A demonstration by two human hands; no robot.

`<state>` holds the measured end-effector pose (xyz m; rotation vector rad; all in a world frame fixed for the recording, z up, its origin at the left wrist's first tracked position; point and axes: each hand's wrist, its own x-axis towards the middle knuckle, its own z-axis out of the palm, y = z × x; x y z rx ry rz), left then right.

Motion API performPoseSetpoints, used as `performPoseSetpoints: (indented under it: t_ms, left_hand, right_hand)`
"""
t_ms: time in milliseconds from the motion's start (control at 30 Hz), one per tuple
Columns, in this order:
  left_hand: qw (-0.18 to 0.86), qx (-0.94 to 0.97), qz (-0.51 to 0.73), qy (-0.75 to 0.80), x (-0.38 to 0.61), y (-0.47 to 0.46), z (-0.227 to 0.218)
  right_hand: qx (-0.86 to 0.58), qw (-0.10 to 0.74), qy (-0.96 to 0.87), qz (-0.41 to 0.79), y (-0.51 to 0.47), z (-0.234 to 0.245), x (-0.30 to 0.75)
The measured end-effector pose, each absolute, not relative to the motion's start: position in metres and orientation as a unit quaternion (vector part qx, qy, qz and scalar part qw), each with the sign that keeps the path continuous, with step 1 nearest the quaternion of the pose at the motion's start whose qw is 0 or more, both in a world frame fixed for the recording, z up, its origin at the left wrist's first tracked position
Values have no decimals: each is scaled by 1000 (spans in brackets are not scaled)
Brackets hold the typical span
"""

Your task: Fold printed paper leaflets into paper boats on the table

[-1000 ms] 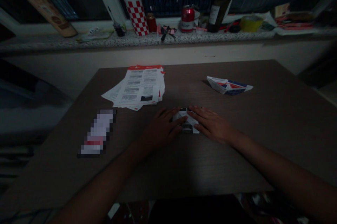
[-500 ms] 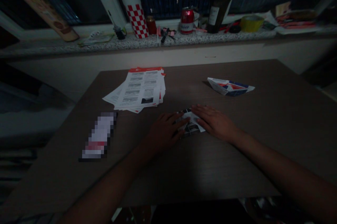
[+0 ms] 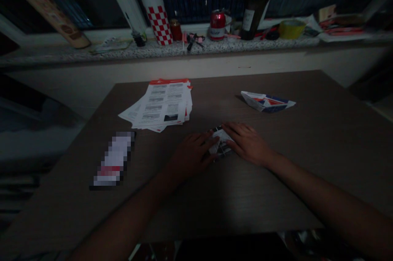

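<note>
A small folded sheet of printed paper (image 3: 223,146) lies on the brown table (image 3: 215,199) between my hands. My left hand (image 3: 194,151) rests on its left side, fingers stretched out over the print. From the right, my right hand (image 3: 247,141) lies flat with its fingers across the paper's upper and right edges. Both hands press down on the sheet and hide parts of it. Beyond my right hand sits a folded paper boat (image 3: 270,103), white with blue and red.
A stack of printed sheets (image 3: 162,105) lies back left, with a blurred-out phone (image 3: 113,160) nearer me. Along the granite windowsill (image 3: 123,52) stand a checkered bottle (image 3: 160,23), a red can (image 3: 217,25), a dark bottle (image 3: 250,17) and yellow tape (image 3: 291,29).
My right hand has shifted slightly on the folded paper, covering more of its right side. My left hand stays almost in place.
</note>
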<state>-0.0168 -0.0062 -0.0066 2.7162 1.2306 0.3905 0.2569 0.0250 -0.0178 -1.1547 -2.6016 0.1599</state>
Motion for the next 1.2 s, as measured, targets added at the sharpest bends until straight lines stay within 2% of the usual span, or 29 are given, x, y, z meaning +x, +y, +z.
performPoseSetpoints:
  t_ms: [333,700,1200]
  left_hand:
    - [70,904,118,404,-13,-9,-3]
    - [83,900,118,412,-11,-8,-8]
    - [59,899,129,414,-4,-7,-6]
  right_hand:
    - [-383,147,-907,92,34,-14,260]
    - [-365,131,-920,53,41,-11,258]
    - [-344,242,-890,176,95,-12,240]
